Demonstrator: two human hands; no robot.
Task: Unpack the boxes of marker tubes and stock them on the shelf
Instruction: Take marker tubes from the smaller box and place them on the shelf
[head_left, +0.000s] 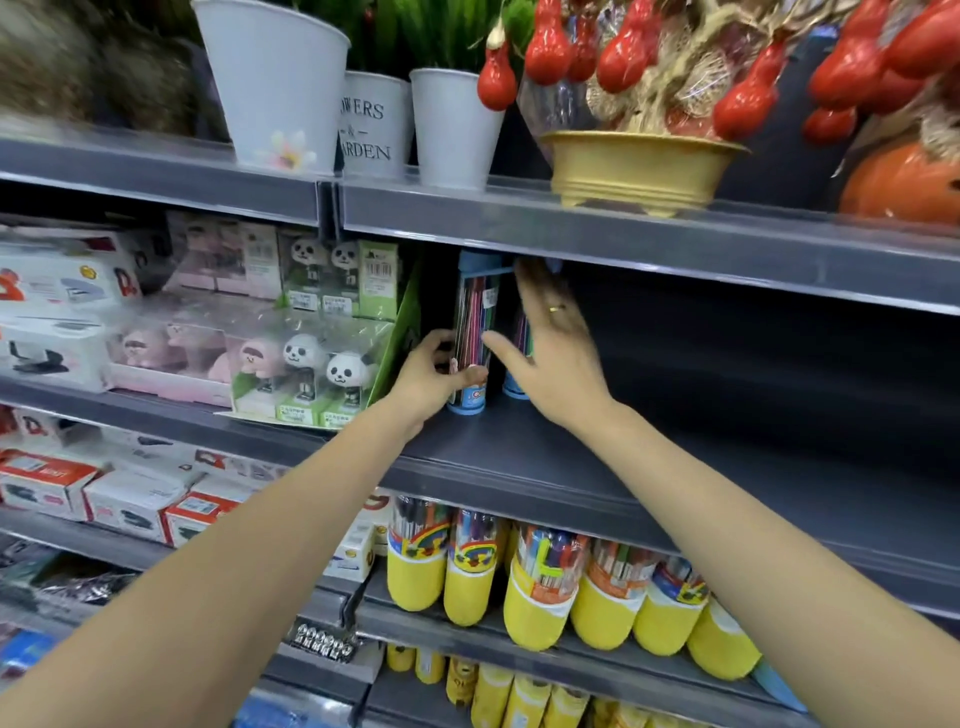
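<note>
Left hand (434, 376) curled around the lower part of a blue-capped marker tube (474, 332), upright near the left end of the dark shelf (649, 457), just beside a green display box (400, 332). Right hand (558, 345) open, fingers straight against a second tube (519, 364) behind. Wide bare shelf stretching rightward; tube caps close under the upper shelf edge (649, 241).

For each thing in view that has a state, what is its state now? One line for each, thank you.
Left marker tube: upright on the shelf, lid on.
Right marker tube: upright, mostly hidden behind the right hand.
Left hand: grips the left marker tube low down.
Right hand: open, fingers straight against the right marker tube.
Shelf: bare to the right of the tubes.
Yellow-based tubes: leaning forward on the lower shelf.
</note>
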